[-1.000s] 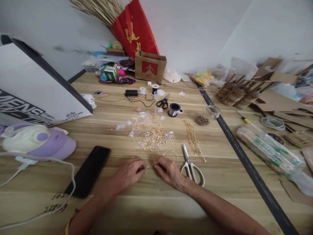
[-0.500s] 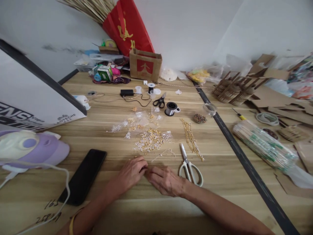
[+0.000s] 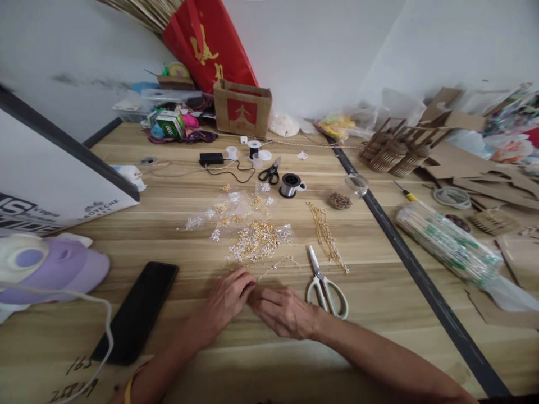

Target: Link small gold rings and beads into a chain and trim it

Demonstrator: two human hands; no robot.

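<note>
My left hand (image 3: 225,300) and my right hand (image 3: 284,310) rest on the wooden table (image 3: 379,292), fingertips touching each other near the front edge. Both have fingers pinched together on something too small to make out. Just beyond them lies a thin chain (image 3: 280,264) and a heap of small gold and silver findings (image 3: 252,244). White-handled scissors (image 3: 322,280) lie right of my right hand. A gold chain (image 3: 326,235) stretches beyond the scissors.
A black phone (image 3: 137,311) lies to the left, with a purple and white device (image 3: 46,266) and its cable. Black scissors (image 3: 269,171), a wire spool (image 3: 290,185), a bead jar (image 3: 349,191), a bag of sticks (image 3: 446,241), cardboard pieces and a red bag (image 3: 210,45) sit farther back.
My two hands have come together until the fingertips touch. The view has shifted slightly to the right.
</note>
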